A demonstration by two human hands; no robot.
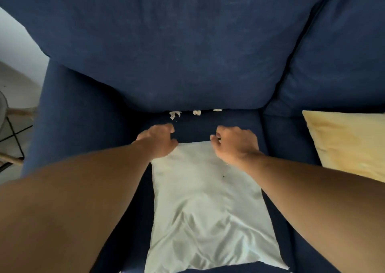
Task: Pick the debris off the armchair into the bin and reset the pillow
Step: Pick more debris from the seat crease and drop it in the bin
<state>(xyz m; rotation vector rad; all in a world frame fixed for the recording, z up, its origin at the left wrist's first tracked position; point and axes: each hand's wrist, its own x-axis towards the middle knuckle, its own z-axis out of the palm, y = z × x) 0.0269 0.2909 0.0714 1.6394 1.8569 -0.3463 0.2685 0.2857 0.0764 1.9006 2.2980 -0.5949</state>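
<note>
Both hands are shown extended over the far edge of the white pillow (206, 206), which lies flat on the seat of the blue armchair (158, 49). The left hand (158, 140) is seen at 11 o'clock of the pillow, its fingers curled loosely and its heel resting on the pillow's far left corner; nothing is seen gripped in it. The right hand (234, 144) is placed at 1 o'clock, half-open with thumb and fingers bent, touching the far right corner; whether fabric is pinched beneath it cannot be told. Three scraps of pale debris (175, 114) are visible at 12 o'clock, lodged along the crease where the seat meets the back cushion (166, 43) — just beyond the fingertips. A yellow cushion (350, 143) is shown at 3 o'clock on the neighbouring seat. No bin is in view. Risk is judged as follows: if the pillow is slid toward the backrest before the scraps are lifted, they may be pushed deeper into the crease or covered; light torn paper may also be scattered by a quick sweep — or dropped on the way to an unseen bin.
</note>
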